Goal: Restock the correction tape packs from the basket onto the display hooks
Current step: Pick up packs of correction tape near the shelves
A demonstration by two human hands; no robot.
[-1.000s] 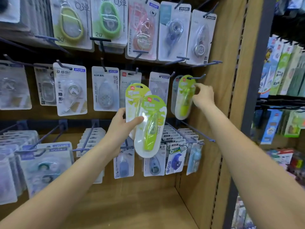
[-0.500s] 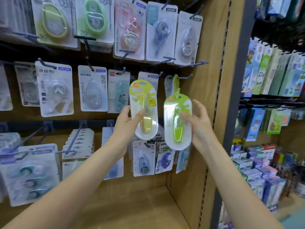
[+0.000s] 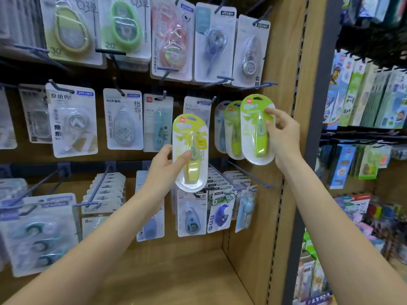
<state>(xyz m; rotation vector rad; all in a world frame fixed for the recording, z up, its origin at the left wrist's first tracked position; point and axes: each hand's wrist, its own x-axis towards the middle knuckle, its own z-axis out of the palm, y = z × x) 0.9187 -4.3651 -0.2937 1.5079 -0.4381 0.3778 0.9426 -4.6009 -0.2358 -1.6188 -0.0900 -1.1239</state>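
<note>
On the left, the left hand (image 3: 167, 164) stays raised at mid-rail height, thumb across the front and fingers behind, clamped on a yellow-green oval blister pack of correction tape (image 3: 190, 151) held upright in front of the hanging stock. It has barely shifted in the last moment. The change is on the right: half a second ago the right hand (image 3: 284, 133) held its pack low beside the other; now it has lifted that lime-green oval blister pack (image 3: 257, 128) up and rightward, fingers pinching its right edge, arm stretched out. The pack's hang slot sits level with the matching green pack already hanging (image 3: 234, 128) on the rightmost middle-rail hook, so threading looks close. The basket is out of view.
</note>
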